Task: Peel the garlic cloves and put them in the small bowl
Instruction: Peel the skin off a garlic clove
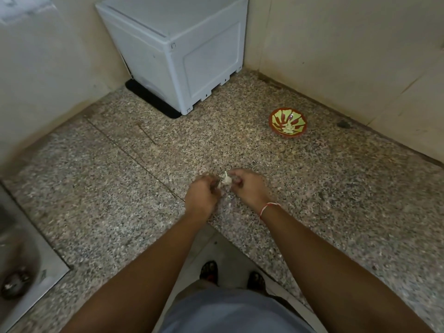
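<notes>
A pale piece of garlic (pixel 225 180) with loose papery skin is held just above the speckled granite counter (pixel 120 188), between both hands. My left hand (pixel 201 195) pinches it from the left with curled fingers. My right hand (pixel 247 188), a red and white thread on its wrist, pinches it from the right. The small bowl (pixel 287 121), red-rimmed with a green and red pattern, stands on the counter to the far right of my hands, with a few pale garlic pieces inside.
A white boxy appliance (pixel 177 51) on a black mat stands in the back corner. A steel sink (pixel 21 255) is set into the counter at the left. Tiled walls close the back and right. Bits of skin lie under my hands.
</notes>
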